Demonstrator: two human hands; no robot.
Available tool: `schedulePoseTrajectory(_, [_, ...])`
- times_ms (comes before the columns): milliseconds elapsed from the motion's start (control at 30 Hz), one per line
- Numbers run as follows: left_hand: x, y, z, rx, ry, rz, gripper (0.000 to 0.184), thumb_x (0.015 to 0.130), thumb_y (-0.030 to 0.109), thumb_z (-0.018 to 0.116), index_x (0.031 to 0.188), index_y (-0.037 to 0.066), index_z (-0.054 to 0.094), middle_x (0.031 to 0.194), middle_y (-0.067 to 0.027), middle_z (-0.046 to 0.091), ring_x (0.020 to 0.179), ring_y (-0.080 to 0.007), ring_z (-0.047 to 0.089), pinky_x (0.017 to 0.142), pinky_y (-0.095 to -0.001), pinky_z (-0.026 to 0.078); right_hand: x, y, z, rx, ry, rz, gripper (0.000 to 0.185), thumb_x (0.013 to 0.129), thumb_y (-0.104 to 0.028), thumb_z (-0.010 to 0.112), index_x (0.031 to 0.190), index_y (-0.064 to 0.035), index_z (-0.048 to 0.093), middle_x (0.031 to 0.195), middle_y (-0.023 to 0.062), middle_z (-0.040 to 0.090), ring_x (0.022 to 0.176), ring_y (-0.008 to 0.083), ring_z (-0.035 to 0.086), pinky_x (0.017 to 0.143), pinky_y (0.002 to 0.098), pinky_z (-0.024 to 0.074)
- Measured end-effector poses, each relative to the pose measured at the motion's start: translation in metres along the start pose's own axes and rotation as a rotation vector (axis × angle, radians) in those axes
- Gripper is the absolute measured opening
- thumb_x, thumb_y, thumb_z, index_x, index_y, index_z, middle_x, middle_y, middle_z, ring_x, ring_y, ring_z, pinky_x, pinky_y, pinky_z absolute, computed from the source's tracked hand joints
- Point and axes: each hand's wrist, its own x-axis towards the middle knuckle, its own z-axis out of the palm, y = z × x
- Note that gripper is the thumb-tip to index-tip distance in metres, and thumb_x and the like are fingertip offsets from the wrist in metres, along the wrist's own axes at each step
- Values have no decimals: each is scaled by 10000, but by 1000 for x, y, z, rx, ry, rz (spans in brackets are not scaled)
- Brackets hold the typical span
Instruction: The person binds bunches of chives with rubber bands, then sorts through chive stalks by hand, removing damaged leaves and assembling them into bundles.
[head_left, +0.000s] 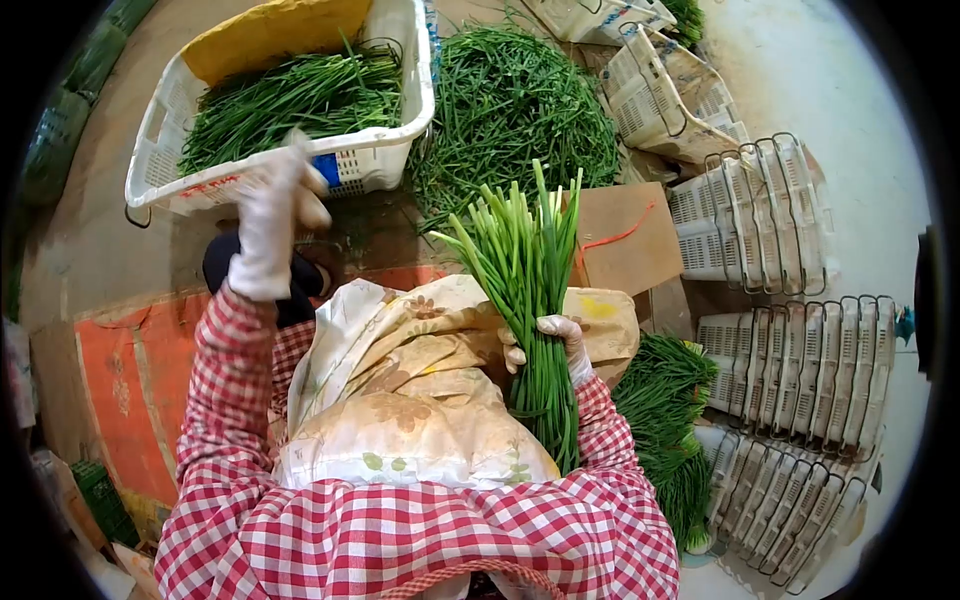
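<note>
- A bunch [535,290] is gripped over the cloth [410,400] by the curled right hand [566,343].
- Its long axis is pointed forward, pale ends foremost.
- The blurred left hand [275,215] is raised near the crate [385,163]; openness and hold cannot be told.

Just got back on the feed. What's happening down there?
A seated person in a checked top is holding a bunch of long green stalks upright in the gloved right hand, over the lap. The gloved left hand is raised and blurred, overlapping the near side of a white crate in this view; I can't make out anything in it. More greens lie in the crate, a loose pile sits beside it, and further greens lie by the right arm.
</note>
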Motion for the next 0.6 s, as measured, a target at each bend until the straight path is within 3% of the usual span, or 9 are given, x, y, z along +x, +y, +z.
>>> schedulePoseTrajectory(67, [-29, -12, 23, 4, -399, -315, 461, 950, 452, 445, 923, 23, 610, 602, -49, 602, 549, -131, 586, 601, -257, 510, 3, -6, -7, -22, -37, 9, 511, 787, -241, 603, 1217, 14, 499, 947, 133, 575, 748, 232, 608, 713, 395, 531])
schedulePoseTrajectory(133, [-54, -51, 54, -281, -616, -529, 704, 876, 612, 464, 1234, 6, 484, 907, -112, 656, 812, -204, 639, 770, -322, 519, 8, -17, 7, -238, 151, 44, 489, 778, -228, 617, 1198, 4, 525, 943, 123, 597, 746, 235, 610, 711, 395, 533])
schedulePoseTrajectory(200, [-65, -74, 81, -650, -633, -534, 1021, 725, 772, 484, 1405, 40, 269, 1248, -147, 532, 1092, -249, 560, 943, -382, 451, 15, -27, 24, -400, 237, 58, 456, 758, -198, 660, 1159, -4, 564, 922, 107, 624, 775, 202, 610, 718, 356, 520])
schedulePoseTrajectory(300, [-42, -54, 101, -936, -582, -428, 1141, 625, 825, 501, 1426, 60, 229, 1367, -129, 427, 1219, -245, 470, 1019, -424, 386, 44, -20, 36, -1302, 489, -255, 453, 734, -188, 717, 1121, 8, 585, 992, 109, 656, 896, 145, 593, 778, 282, 478])
schedulePoseTrajectory(400, [-39, -68, 110, -804, -507, -315, 1049, 650, 749, 586, 1401, 72, 307, 1331, -97, 471, 1225, -234, 467, 1045, -421, 367, 72, -2, 40, -1810, 879, -184, 532, 753, -201, 678, 1215, -13, 492, 992, 200, 649, 907, 296, 646, 769, 352, 506])
schedulePoseTrajectory(433, [-38, -76, 108, -761, -500, -281, 922, 727, 655, 626, 1391, 86, 333, 1324, -97, 477, 1197, -219, 493, 1007, -406, 418, 75, 5, 54, -1811, 874, -168, 636, 747, -236, 682, 1284, -32, 409, 958, 233, 637, 895, 354, 639, 756, 397, 514])
schedulePoseTrajectory(533, [-28, -83, 99, -747, -399, -340, 769, 812, 523, 640, 1384, 99, 349, 1298, -91, 502, 1163, -198, 520, 937, -390, 478, 88, 34, 60, -2004, 958, -316, 848, 753, -294, 687, 1369, 65, 228, 1021, 259, 604, 838, 382, 633, 736, 408, 523])
schedulePoseTrajectory(567, [-26, -75, 98, -778, -314, -384, 638, 834, 402, 654, 1334, 81, 423, 1201, -83, 572, 1078, -175, 574, 880, -377, 511, 89, 34, 78, -1915, 905, -212, 933, 745, -333, 712, 1372, 114, 185, 1112, 272, 572, 935, 364, 622, 814, 373, 505])
schedulePoseTrajectory(600, [-21, -74, 95, -782, -312, -386, 638, 834, 402, 654, 1334, 81, 423, 1201, -83, 572, 1078, -175, 574, 880, -377, 511, 90, 30, 75, -1918, 906, -207, 933, 745, -333, 712, 1372, 114, 185, 1112, 272, 572, 935, 364, 622, 814, 373, 505])
